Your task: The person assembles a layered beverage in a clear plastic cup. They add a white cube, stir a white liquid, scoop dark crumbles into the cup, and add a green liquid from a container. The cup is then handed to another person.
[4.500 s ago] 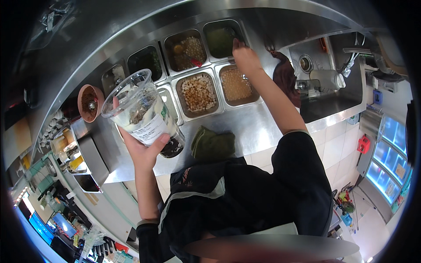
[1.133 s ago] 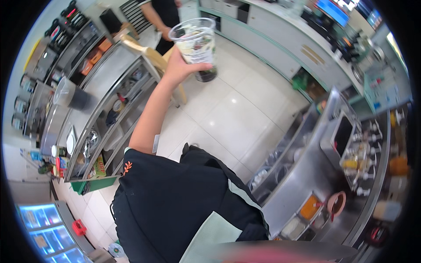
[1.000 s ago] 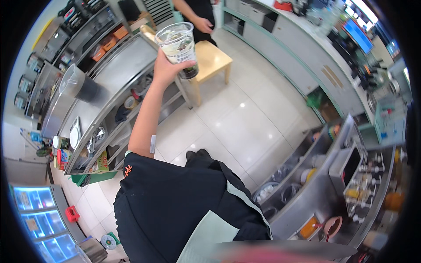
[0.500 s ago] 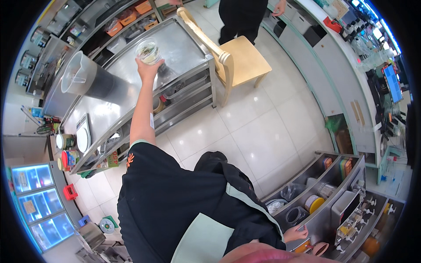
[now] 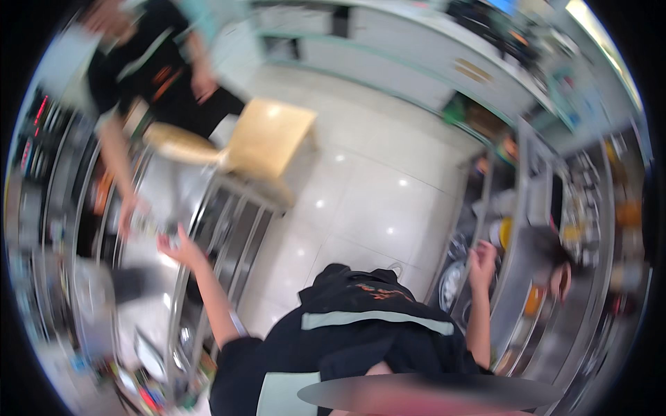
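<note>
My left hand [image 5: 182,251] reaches over the steel table, thumb and fingers apart. Just beyond its fingertips is a clear cup [image 5: 147,226], blurred by motion; whether my fingers still touch it is hard to see. Another person's hand [image 5: 129,213] comes down on the cup's far side, fingers spread around or beside it. At the right, my right hand [image 5: 482,262] is raised by the edge of a steel counter, its fingers loosely bent and nothing visible in them.
The steel table [image 5: 143,322] holds a large translucent pitcher [image 5: 94,286] and a white scale [image 5: 148,355]. A wooden chair [image 5: 270,142] stands at its far end, by the co-worker [image 5: 163,76]. On my right runs a steel counter [image 5: 510,256] with open compartments.
The view has turned to the right. My left hand has gone from gripping the cup to open fingers beside it. The co-worker's hand has come to the cup. My right hand has risen.
</note>
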Demonstrator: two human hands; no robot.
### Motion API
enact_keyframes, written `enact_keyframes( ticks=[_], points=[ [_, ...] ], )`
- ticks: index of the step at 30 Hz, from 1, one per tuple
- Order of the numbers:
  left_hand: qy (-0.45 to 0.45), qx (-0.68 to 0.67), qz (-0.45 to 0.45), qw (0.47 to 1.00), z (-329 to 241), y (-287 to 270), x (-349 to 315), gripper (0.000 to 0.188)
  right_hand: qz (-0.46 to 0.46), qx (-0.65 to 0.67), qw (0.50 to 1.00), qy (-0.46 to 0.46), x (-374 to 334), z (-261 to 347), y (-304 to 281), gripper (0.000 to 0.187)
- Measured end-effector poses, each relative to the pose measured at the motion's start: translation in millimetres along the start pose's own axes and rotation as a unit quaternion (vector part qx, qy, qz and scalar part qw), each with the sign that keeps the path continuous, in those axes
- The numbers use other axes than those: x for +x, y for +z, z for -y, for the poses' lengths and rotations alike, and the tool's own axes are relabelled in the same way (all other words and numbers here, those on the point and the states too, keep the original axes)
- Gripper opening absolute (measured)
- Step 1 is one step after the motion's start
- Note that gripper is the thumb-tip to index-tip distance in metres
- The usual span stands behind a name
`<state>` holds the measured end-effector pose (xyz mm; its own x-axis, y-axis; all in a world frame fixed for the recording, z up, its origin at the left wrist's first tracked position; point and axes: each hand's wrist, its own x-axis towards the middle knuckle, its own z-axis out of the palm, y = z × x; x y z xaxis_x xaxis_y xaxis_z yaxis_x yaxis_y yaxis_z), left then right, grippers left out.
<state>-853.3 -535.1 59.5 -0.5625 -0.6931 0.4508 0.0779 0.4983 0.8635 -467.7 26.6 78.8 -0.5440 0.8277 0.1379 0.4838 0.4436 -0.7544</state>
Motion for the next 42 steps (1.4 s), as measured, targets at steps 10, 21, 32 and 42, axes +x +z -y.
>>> enact_keyframes(
  ticks=[10,21,32,42],
  points=[
    [0.124,0.152,0.968,0.155,-268.4,24.9,-384.9,0.047,0.008,-0.021,0.995,-0.099,6.5,-26.9,-146.2,0.035],
    [0.101,0.18,0.978,0.039,-387.7,80.6,-601.3,0.052,-0.687,-0.52,0.508,-0.011,-108.1,-59.6,-678.7,0.025],
    [0.072,0.062,0.976,0.198,-484.7,102.9,-657.7,0.039,-0.405,-0.445,0.729,0.328,67.2,-250.8,-634.5,0.064],
    [0.156,-0.257,0.923,0.242,-582.9,155.4,-661.5,0.046,-0.405,0.31,0.854,-0.104,170.4,-88.8,-476.7,0.062]
  ],
)
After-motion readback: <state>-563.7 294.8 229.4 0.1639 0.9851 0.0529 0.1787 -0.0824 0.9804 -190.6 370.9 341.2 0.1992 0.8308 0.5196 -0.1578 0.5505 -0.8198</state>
